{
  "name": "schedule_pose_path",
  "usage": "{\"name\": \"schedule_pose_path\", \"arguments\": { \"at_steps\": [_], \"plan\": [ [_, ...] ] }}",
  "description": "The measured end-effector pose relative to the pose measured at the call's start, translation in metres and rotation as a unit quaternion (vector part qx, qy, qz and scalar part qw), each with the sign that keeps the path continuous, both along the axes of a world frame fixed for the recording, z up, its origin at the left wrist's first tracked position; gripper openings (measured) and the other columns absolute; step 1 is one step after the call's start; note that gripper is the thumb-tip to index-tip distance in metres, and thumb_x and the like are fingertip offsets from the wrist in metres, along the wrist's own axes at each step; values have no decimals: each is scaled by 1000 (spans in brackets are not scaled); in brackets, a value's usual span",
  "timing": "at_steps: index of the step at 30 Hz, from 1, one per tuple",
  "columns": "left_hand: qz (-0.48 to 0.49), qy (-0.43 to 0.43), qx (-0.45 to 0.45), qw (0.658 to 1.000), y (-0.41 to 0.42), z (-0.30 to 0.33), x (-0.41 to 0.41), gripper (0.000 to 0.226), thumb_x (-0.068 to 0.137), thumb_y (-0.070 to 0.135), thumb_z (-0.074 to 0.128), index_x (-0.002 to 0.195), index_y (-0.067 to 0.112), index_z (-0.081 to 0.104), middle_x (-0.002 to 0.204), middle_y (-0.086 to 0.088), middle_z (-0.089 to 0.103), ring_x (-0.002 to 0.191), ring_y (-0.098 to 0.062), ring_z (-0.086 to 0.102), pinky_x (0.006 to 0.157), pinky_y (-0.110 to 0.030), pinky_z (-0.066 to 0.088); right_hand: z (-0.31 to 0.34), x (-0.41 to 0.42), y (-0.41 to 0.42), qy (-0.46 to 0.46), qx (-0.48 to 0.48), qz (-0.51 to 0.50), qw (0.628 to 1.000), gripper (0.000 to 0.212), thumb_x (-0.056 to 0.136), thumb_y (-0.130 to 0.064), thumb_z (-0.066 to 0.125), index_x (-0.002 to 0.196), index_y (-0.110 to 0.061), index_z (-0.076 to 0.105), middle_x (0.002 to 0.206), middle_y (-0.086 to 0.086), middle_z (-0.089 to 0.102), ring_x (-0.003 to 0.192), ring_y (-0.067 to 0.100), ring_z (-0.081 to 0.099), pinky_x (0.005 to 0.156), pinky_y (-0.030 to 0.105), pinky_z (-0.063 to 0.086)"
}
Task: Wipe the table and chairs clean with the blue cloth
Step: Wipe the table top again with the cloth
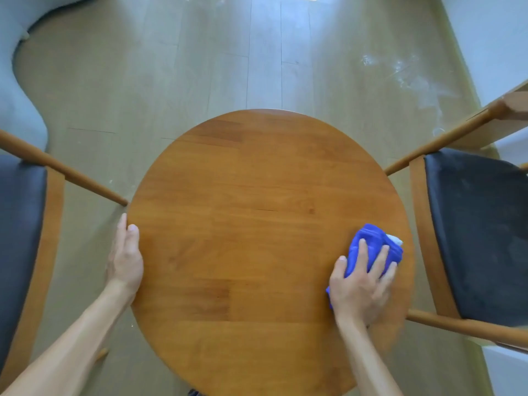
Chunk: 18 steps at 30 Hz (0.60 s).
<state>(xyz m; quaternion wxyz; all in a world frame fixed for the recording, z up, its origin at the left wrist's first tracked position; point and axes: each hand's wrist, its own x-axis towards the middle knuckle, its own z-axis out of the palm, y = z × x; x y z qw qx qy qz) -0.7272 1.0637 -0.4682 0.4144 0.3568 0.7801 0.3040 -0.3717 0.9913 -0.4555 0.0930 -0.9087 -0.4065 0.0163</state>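
Table (pixel 257 224): round, wooden top, honey-brown; viewed from above; set on a pale plank floor (pixel 200 67).
Cloth (pixel 374 247): blue, bunched; lying on the table top near its right edge; a small white patch is seen at its far end.
Right hand (pixel 363 284): laid palm-down over the cloth; fingers spread and slightly bent, pressing the cloth onto the wood; the near corner of the cloth is seen under the wrist side of the palm.
Left hand (pixel 125 252): placed on the table's left rim; thumb resting on the top surface, fingers wrapped over the edge, the rim held between them.
Left chair (pixel 25 224): wooden frame, dark padded seat; just beside the table; one slanted leg ends close to the table rim, above the left hand.
Right chair (pixel 480 230): wooden frame, dark seat showing a dusty grey film; just beside the table, near the cloth; not touched by either hand.
Floor marks (pixel 411 78): whitish smears seen on the planks, far right.
Sofa (pixel 17 81): pale grey, curved edge, far left; only partly in view.
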Motion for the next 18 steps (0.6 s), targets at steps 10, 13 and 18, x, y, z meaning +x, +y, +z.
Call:
{"name": "schedule_pose_path", "arguments": {
  "at_steps": [10, 13, 18],
  "plan": [
    [113, -301, -26, 947, 6, 12, -28, 61, 102, 51, 15, 146, 15, 36, 143, -4, 47, 131, -19, 44, 113, -38, 31, 1, -270, -25, 67, -18, 401, 913, 58, 81, -35, 56, 138, -31, 50, 157, 8, 28, 143, 40, 25, 103, 55, 36],
    [131, -284, -28, 949, 6, 13, -24, 59, 102, 50, 16, 145, 16, 38, 141, -4, 49, 128, -19, 46, 108, -36, 34, -3, -256, -59, 44, -1, 510, 859, 57, 77, -33, 54, 134, -33, 53, 156, 6, 32, 143, 38, 27, 102, 54, 39],
    [144, -232, -3, 962, 3, 12, -3, 53, 104, 43, 18, 147, 17, 36, 143, 0, 47, 130, -16, 44, 110, -33, 33, -7, -164, -92, 60, 97, 550, 827, 35, 90, -33, 49, 121, -40, 62, 142, 0, 53, 134, 32, 45, 93, 46, 50]
  ]
}}
